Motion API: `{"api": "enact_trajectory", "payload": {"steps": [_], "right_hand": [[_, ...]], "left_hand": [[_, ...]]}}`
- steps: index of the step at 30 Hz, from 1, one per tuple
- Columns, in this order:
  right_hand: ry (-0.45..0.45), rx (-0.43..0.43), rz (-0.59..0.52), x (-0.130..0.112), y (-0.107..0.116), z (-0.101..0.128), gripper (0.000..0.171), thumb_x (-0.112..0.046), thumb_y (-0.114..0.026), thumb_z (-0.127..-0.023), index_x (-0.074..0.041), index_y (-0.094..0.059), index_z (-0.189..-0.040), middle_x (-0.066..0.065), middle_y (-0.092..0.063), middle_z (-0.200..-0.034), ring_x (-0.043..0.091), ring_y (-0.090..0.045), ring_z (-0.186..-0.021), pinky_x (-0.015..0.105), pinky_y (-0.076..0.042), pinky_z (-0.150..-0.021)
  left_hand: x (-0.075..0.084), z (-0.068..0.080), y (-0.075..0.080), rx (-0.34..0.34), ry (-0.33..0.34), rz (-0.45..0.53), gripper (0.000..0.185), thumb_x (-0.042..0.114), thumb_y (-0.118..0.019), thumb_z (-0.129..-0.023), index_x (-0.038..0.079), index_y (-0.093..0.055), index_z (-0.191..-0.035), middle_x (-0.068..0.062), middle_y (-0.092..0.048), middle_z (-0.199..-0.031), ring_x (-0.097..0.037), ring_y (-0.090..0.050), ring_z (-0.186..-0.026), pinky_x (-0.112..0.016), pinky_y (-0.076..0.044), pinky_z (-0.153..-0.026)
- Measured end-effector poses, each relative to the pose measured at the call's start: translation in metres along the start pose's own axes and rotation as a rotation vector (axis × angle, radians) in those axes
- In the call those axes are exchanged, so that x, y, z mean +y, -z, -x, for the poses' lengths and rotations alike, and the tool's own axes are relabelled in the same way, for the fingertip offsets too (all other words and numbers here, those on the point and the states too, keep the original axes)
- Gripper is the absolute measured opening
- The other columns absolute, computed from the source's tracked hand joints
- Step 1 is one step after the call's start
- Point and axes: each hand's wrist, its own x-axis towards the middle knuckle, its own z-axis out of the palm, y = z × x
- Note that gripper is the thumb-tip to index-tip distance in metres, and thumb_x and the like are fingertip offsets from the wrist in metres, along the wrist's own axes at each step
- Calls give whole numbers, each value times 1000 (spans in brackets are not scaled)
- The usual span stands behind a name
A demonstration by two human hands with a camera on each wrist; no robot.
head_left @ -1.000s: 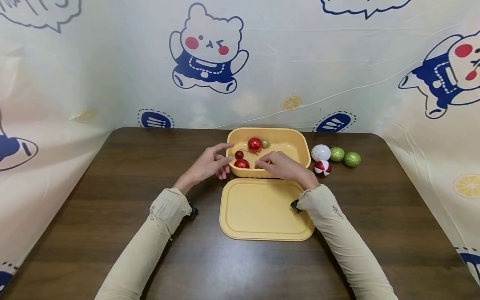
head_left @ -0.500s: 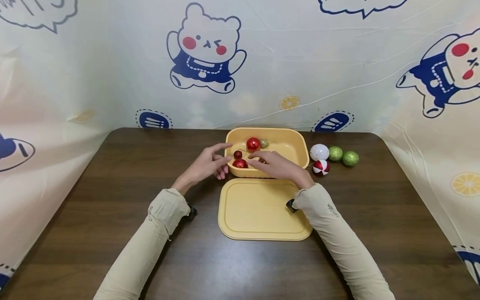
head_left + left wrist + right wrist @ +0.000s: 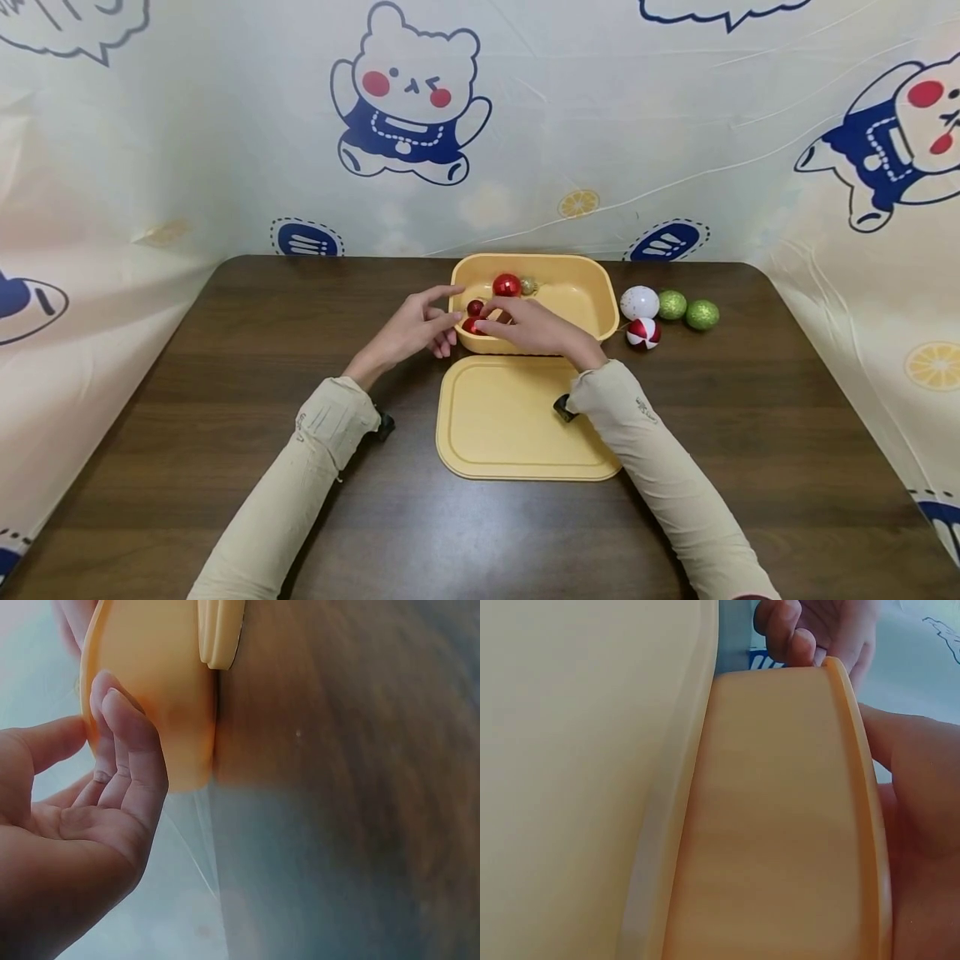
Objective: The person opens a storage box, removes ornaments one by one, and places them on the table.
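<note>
Dark wood tabletop (image 3: 225,433), cartoon-print sheeting behind and at both sides.

Yellow lid (image 3: 517,421) lies flat at centre, near side. Yellow bin (image 3: 592,292) stands just beyond it, long axis running left to right, near wall about touching the lid's far edge.

Left hand (image 3: 416,325) at the bin's left end: fingers relaxed and lightly bent, tips against the outer wall at the rim, gripping nothing. The left wrist view confirms fingertips (image 3: 112,705) on the yellow wall.

Right hand (image 3: 528,323) reaches over the near wall into the bin's left half, fingers curled down toward a red bauble (image 3: 471,325) on the near-left floor. Whether it actually pinches the bauble cannot be told; the hand covers most of it. The bauble lies directly under and just left of the fingertips, so the right hand is the one on it.

Also in the bin: larger red bauble (image 3: 507,285) at the far wall, small dark red one (image 3: 475,307) left of centre, small gold one (image 3: 528,286).

Right of the bin on the tabletop: white egg (image 3: 640,302), red-and-white ball (image 3: 642,332), two green glitter balls (image 3: 672,305) (image 3: 702,314).
</note>
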Motion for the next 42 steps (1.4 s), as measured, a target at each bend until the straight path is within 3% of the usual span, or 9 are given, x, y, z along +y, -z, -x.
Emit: {"api": "enact_trajectory", "payload": {"steps": [5, 9, 21, 30, 37, 42], "right_hand": [[-38, 26, -54, -1, -2, -4, 39, -41, -63, -98, -9, -61, -120, 6, -65, -103, 20, -59, -85, 32, -50, -73], [-58, 42, -87, -2, -2, -6, 35, -37, -68, -95, -9, -61, -116, 7, -64, -102, 22, -59, -85, 31, -50, -72], [-10, 74, -136, 7, -1, -5, 26, -28, -71, -94, -11, -66, -113, 4, -66, -110, 21, -63, -102, 36, -52, -88], [4, 98, -184, 5, 8, 1, 28, -20, -67, -96, -7, -64, -120, 8, -65, -116, 22, -63, -110, 37, -55, -91], [99, 162, -137, 5, 23, 10, 29, -10, -65, -96, -4, -64, -124, 11, -66, -120, 27, -61, -113, 44, -49, -101], [104, 205, -121, 6, 32, 20, 31, -11, -66, -96, -6, -64, -127, 9, -66, -124, 28, -61, -114, 49, -48, -102]], "left_hand": [[0, 0, -1, -2, -7, 11, 51, 10, -56, -103, 5, -38, -151, -36, -62, -84, -22, -62, -54, -34, -58, -53], [2, 0, -1, 3, -10, 6, 51, 10, -56, -103, 5, -39, -150, -36, -62, -83, -23, -62, -54, -35, -58, -53], [2, 0, -2, 3, 1, -17, 53, 15, -58, -102, 8, -39, -151, -32, -63, -83, -24, -62, -56, -34, -59, -55], [2, 0, -1, 6, 2, -31, 54, 13, -59, -101, 8, -39, -151, -26, -64, -80, -25, -63, -56, -35, -59, -55], [1, 1, 0, 6, -3, -30, 53, 13, -58, -102, 7, -39, -151, -29, -64, -81, -24, -62, -55, -36, -59, -54], [0, 1, 1, 2, -10, -25, 52, 13, -57, -102, 7, -39, -151, -31, -63, -81, -23, -62, -55, -38, -59, -55]]}}
